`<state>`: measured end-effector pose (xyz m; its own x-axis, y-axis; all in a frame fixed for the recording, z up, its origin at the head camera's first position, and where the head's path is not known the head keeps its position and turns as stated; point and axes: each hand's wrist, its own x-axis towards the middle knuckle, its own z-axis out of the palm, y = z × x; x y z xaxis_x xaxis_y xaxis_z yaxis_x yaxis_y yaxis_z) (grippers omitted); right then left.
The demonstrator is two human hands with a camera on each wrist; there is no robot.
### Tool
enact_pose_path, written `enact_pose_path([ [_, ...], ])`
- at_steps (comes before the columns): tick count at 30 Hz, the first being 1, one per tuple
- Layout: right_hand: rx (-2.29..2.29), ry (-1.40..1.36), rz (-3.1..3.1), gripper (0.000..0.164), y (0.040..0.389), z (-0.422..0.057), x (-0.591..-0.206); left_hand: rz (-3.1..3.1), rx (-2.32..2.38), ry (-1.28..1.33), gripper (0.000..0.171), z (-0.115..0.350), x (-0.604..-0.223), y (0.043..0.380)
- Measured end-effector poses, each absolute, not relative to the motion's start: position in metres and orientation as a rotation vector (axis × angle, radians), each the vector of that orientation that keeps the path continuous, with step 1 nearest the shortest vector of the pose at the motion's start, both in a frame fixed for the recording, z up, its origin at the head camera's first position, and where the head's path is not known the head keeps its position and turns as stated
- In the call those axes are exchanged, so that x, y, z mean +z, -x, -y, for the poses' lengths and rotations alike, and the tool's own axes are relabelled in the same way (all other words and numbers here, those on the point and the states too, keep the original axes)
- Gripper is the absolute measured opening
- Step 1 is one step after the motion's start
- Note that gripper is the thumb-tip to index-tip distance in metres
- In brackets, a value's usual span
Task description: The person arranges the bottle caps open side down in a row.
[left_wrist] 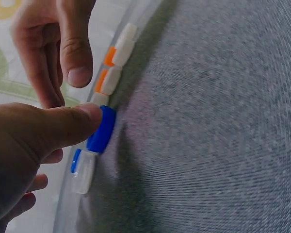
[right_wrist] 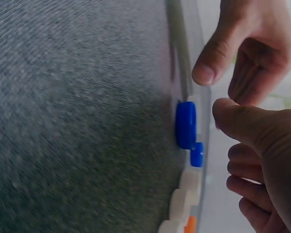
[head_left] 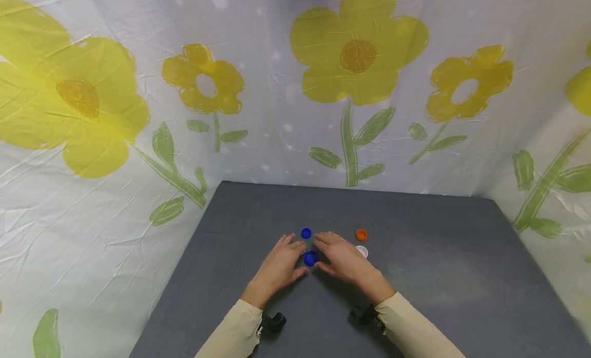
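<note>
Both hands hover low over the table around a group of round bottle caps. A large blue cap (head_left: 310,258) lies between the thumbs. My left hand (head_left: 280,263) has its fingers loosely extended to the left of that cap, holding nothing. On the other side, my right hand (head_left: 343,258) stretches its fingers toward the left hand, also holding nothing. A small blue cap (head_left: 306,233) lies just beyond the fingertips. A white cap (head_left: 362,251) is partly hidden behind the right hand. In the left wrist view, a whitish cap (left_wrist: 84,172) sits beside the large blue one.
An orange cap (head_left: 361,235) lies past the right hand. More white caps (right_wrist: 179,206) show in the right wrist view. The dark grey table (head_left: 443,286) ends at a fabric backdrop (head_left: 277,142) printed with yellow flowers.
</note>
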<state>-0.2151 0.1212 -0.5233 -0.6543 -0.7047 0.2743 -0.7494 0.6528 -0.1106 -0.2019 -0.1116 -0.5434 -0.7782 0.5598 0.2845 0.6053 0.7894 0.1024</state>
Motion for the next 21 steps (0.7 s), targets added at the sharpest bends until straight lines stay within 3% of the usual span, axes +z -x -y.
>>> enact_pose_path([
  [21,0.279,-1.137,2.744,0.039,0.219,-0.116,-0.541,2.725,-0.026,0.961,0.050,0.104,-0.552,0.215],
])
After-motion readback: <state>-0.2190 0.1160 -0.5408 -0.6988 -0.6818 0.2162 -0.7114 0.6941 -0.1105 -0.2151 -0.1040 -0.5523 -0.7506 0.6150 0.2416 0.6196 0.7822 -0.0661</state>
